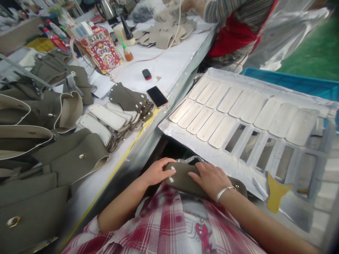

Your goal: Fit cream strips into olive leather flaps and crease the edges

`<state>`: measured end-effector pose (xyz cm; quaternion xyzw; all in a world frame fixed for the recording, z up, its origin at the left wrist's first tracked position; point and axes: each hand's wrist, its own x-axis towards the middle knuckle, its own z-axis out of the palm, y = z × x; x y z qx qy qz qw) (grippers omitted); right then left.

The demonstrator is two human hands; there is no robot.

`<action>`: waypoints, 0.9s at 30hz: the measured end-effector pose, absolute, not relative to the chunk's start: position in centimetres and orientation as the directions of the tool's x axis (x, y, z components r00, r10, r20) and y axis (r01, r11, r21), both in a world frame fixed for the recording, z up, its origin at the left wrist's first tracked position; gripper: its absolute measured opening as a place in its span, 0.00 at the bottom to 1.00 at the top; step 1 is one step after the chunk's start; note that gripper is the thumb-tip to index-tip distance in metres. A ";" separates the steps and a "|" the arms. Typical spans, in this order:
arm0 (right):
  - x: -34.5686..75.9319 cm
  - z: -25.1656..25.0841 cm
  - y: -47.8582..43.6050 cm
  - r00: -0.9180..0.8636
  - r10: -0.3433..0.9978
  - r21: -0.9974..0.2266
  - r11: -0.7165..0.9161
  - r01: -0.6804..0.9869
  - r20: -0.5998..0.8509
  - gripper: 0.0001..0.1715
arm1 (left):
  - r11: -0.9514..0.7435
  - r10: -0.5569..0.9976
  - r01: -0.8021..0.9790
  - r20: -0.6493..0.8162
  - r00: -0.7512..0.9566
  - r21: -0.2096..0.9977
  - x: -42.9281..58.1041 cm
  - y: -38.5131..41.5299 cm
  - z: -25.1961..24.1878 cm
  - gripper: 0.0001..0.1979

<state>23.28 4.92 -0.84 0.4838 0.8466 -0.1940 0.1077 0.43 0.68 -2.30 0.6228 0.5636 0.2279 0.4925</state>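
In my lap lies a long olive-grey bag panel (182, 173) with rounded ends, with a small metal fitting near its right end and white tabs near its left. My left hand (159, 172) grips the left end, thumb on top beside the tabs and fingers round the far edge. Across the middle rests my right hand (213, 179), its fingers bent over the far edge and its thumb on the surface. The underside of the panel and the fingertips beneath are hidden. Just beyond it, on the right, is a board (182, 143) bearing rows of pale rounded strips (219, 130).
On the left table are olive bags (76, 155), stacked white-backed pieces (107, 116), a phone (157, 96) and a glue bottle (128, 54). A yellow scraper-like piece (275, 194) lies at right. Behind the board sits a blue crate (291, 83); another person's sleeve (222, 12) shows beyond.
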 end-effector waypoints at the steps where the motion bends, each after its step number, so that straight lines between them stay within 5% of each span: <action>1: 22.5 -0.9 5.1 -0.528 0.765 -0.248 0.466 0.849 -0.370 0.25 | 0.151 0.930 0.439 -0.278 0.241 0.886 0.5 0.6 -2.7 0.17; 8: 19.4 -0.7 7.1 -0.592 0.640 -0.391 0.445 0.805 -0.490 0.30 | 0.193 0.933 0.277 -0.263 0.246 0.941 0.7 0.8 -3.3 0.17; 19: 28.3 0.2 5.3 -0.494 0.674 -0.307 0.387 0.869 -0.550 0.41 | 0.315 0.895 0.085 -0.325 0.305 0.945 0.4 -1.1 -3.6 0.26; 23: 32.9 1.4 5.8 -0.378 0.666 -0.223 0.310 0.924 -0.643 0.48 | 0.336 0.863 0.152 -0.369 0.346 0.929 0.6 -0.5 -2.6 0.26; 27: 33.7 1.5 5.7 -0.387 0.663 -0.262 0.286 0.922 -0.641 0.54 | 0.212 0.852 0.313 -0.332 0.404 0.926 1.2 0.0 -2.3 0.32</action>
